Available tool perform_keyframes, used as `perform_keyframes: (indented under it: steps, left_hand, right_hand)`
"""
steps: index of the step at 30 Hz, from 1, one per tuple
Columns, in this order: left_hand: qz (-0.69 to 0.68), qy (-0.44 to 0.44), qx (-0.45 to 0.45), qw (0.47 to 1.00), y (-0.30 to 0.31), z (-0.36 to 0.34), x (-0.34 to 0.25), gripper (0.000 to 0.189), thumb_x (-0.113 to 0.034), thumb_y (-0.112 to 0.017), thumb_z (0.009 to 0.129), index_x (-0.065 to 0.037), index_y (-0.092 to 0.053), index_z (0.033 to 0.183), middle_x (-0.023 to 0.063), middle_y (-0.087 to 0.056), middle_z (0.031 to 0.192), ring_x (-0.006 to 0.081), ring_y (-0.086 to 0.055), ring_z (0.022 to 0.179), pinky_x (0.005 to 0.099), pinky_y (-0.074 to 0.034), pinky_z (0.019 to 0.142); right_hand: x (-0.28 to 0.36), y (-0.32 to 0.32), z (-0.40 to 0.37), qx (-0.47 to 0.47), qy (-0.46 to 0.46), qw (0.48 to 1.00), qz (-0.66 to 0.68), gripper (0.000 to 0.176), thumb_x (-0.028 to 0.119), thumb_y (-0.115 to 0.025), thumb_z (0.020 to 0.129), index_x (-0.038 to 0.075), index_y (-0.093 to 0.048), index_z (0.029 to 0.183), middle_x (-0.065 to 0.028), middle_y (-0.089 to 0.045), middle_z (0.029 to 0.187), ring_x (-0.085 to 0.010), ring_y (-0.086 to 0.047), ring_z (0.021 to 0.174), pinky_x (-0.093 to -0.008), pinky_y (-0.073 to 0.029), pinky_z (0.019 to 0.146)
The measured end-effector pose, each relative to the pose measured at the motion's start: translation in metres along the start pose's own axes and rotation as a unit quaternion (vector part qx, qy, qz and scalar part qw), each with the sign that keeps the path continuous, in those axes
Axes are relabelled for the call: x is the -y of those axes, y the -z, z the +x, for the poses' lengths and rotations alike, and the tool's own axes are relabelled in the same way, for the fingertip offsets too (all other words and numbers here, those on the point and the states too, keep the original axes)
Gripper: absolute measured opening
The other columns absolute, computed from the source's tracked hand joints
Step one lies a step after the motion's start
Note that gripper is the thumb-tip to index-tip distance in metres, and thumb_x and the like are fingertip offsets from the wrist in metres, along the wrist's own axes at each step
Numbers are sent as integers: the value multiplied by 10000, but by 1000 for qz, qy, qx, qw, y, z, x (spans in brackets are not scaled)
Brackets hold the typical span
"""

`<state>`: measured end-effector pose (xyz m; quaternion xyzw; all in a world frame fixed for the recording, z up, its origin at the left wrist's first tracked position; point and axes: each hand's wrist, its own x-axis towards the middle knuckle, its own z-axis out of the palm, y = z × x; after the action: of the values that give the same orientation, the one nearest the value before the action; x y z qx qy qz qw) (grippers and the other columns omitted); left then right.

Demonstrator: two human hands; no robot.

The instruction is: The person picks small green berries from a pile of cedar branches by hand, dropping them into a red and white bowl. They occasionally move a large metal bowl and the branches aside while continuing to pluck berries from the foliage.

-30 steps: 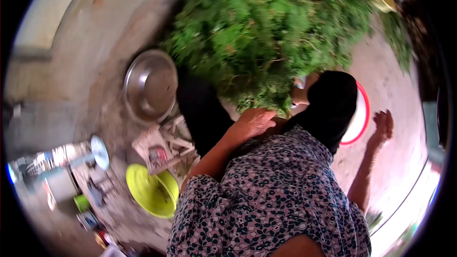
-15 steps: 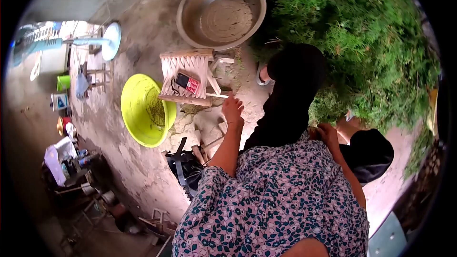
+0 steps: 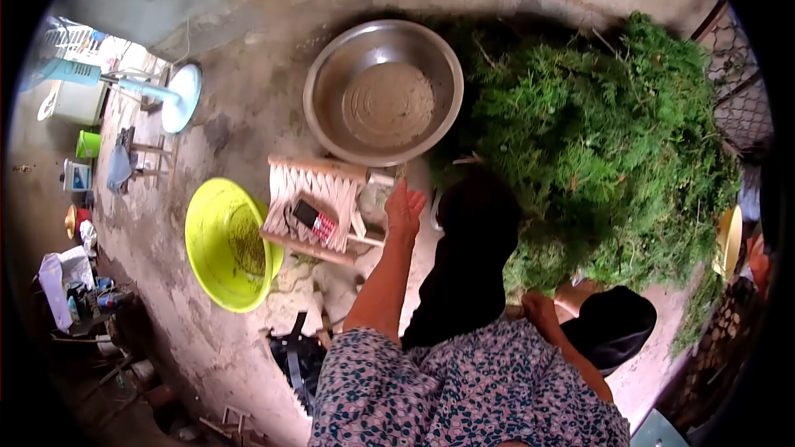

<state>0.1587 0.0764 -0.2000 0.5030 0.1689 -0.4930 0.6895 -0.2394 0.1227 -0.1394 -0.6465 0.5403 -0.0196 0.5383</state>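
Observation:
My left hand [image 3: 403, 213] is stretched forward just below the rim of a large metal basin [image 3: 315, 120]. Its thumb and forefinger come together at the top, near a thin greenish bit too small to name; the other fingers curl loosely. Left of it stands a low woven stool [image 3: 286, 190] with a black-and-red mobile phone [image 3: 315, 219] lying on the seat. Close to my black-clad legs, my right hand [image 3: 542, 314] is closed; what it holds, if anything, is hidden. A heap of green conifer branches [image 3: 580, 157] lies beyond it.
A yellow-green tub [image 3: 211, 257] holding small green bits stands left of the stool. A black bag [image 3: 296, 360] lies below it. Farther left are a standing fan [image 3: 180, 99], a green bucket [image 3: 88, 144] and cluttered household things. Wire mesh [image 3: 737, 83] edges the right side.
My view has tilted up, so the basin and stool sit lower. My left hand has moved forward from beside the stool's near corner to near the basin rim. My right hand stays by my legs.

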Motion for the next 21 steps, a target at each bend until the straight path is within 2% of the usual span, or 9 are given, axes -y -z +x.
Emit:
perform_keyframes:
  steps: [2, 4, 7, 9, 10, 12, 15, 18, 21]
  left_hand:
    - [-91, 35, -18, 995, -9, 48, 5, 726, -343, -609, 813, -33, -206, 1331, 260, -216, 1342, 413, -362, 1176, 468, -399, 922]
    - [-125, 40, 8, 991, -21, 71, 5, 759, -350, -591, 822, -3, -159, 1341, 228, -147, 1389, 357, -294, 1244, 475, -319, 975]
    - [-129, 17, -38, 991, -8, 132, 24, 631, -350, -602, 812, -18, -306, 1260, 206, -355, 1292, 315, -443, 1143, 461, -405, 904]
    - [-239, 47, -31, 969, 5, 168, 31, 451, -335, -617, 799, -49, -425, 1091, 125, -561, 969, 243, -586, 810, 410, -496, 720]
    - [-236, 49, -33, 970, -5, 159, 22, 451, -335, -617, 799, -49, -425, 1091, 125, -561, 969, 243, -586, 810, 410, -496, 720]
    - [-163, 83, -191, 964, -37, 122, -9, 316, -286, -640, 783, -67, -462, 926, 48, -512, 674, 186, -477, 508, 356, -483, 545]
    - [-115, 2, -149, 982, 32, 176, 21, 262, -249, -635, 785, -67, -477, 889, 46, -454, 667, 182, -392, 503, 323, -449, 526]
    - [-263, 12, 54, 963, 8, 162, 3, 335, -176, -639, 783, -13, -516, 1049, 130, -578, 1037, 260, -560, 967, 412, -503, 800]
    - [-240, 10, -95, 966, -6, 157, -17, 277, -184, -642, 783, -37, -551, 999, 111, -594, 973, 265, -571, 913, 391, -507, 759]
  right_hand:
    - [-9, -3, 0, -27, 44, 998, -41, 248, 169, -508, 836, -22, -479, 680, -93, -463, 590, -167, -470, 584, -308, -395, 561]
    - [-3, 0, 0, 5, -15, 999, -47, 254, 190, -501, 839, -25, -510, 705, -104, -513, 627, -172, -505, 607, -323, -409, 577]
    - [14, 1, -6, -22, -43, 999, 11, 242, 188, -504, 835, -30, -529, 734, -108, -536, 659, -168, -507, 626, -326, -410, 588]
    - [11, 0, -3, -16, -61, 998, 25, 217, 174, -510, 826, -32, -562, 780, -111, -559, 697, -172, -527, 655, -312, -421, 611]
    - [9, 0, -3, -15, -64, 997, 27, 217, 174, -510, 826, -32, -562, 780, -111, -559, 697, -172, -527, 655, -312, -421, 611]
    - [2, -1, -4, -9, -86, 995, 50, 212, 165, -521, 814, -33, -590, 846, -119, -589, 753, -189, -552, 697, -299, -434, 645]
    - [11, -1, -3, -3, -85, 996, 31, 202, 177, -532, 810, -12, -596, 845, -136, -598, 756, -232, -569, 697, -313, -440, 649]
    - [4, 1, -8, -45, -90, 995, 17, 201, 192, -533, 811, 7, -599, 850, -152, -603, 779, -280, -579, 722, -334, -444, 664]
    - [0, 3, -7, 3, -96, 995, -14, 229, 226, -528, 816, 15, -601, 867, -164, -607, 810, -308, -582, 766, -346, -448, 683]
